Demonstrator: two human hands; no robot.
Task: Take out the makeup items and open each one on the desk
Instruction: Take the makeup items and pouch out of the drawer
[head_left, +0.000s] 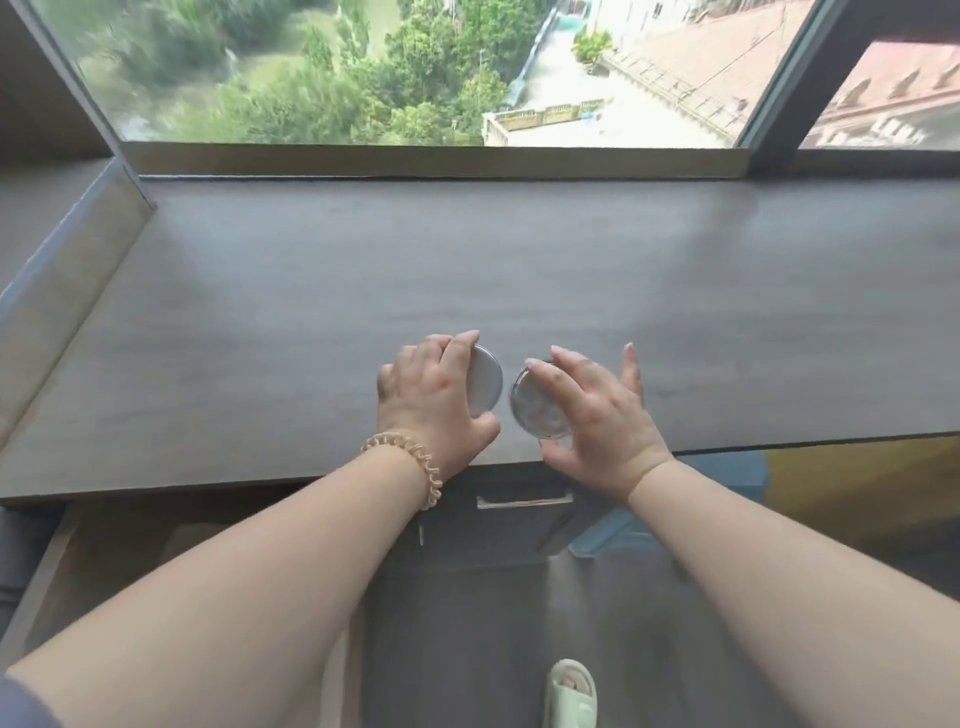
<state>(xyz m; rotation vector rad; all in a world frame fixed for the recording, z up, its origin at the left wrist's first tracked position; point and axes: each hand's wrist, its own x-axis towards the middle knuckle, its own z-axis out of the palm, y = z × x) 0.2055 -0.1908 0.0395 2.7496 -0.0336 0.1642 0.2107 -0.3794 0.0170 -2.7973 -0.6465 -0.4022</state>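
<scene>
Step in hand, judged: opening 1 round makeup item at the middle of the desk's front edge.

- Left hand: fingers curled over the top of a white round lid, thumb under its lower edge; the lid is tilted up on edge.
- Right hand: forefinger and thumb pinch a clear round case; the other fingers are spread.
- The 2 discs sit just beside each other, apart. Whether they are 2 halves of 1 compact cannot be told.
- Coiled hair tie on the left wrist; drawer handle below the front edge.

Next move, judged: lay both pieces flat on the desk, then fetch another item.

Brands, labels, writing: none readable; both discs look plain
</scene>
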